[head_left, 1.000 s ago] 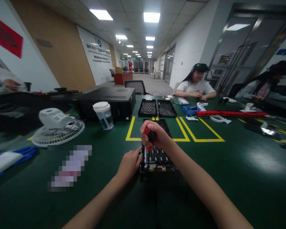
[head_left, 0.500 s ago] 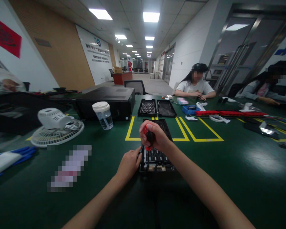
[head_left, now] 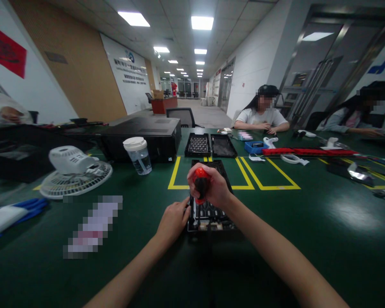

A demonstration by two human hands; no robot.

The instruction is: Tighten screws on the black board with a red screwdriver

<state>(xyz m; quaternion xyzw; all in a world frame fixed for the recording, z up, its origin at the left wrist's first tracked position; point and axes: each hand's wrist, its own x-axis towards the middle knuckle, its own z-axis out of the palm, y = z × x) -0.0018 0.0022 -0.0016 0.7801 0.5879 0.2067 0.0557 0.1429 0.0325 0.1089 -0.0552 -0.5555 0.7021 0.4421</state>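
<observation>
A screwdriver [head_left: 201, 183] with a red and black handle stands nearly upright in my right hand [head_left: 218, 187], whose fingers are wrapped round the handle. Its tip, hard to make out, points down at the left part of a black plastic case [head_left: 213, 211] with rows of moulded cells. Against the left edge of that case my left hand [head_left: 172, 219] lies with thumb and fingers closed on the rim. Part of the case is hidden behind my right hand and forearm. Some pale parts show along its near end.
Behind stand an open black tray case [head_left: 224, 146], a lidded cup [head_left: 139, 156] and a large black box [head_left: 141, 132]. A white fan [head_left: 75, 171] lies left. A blue tray [head_left: 256, 147] and red strip [head_left: 308, 152] are right. A person [head_left: 261, 115] sits across.
My right hand has turned on the screwdriver, so more of the red handle top now shows. My left hand and the case stay in place.
</observation>
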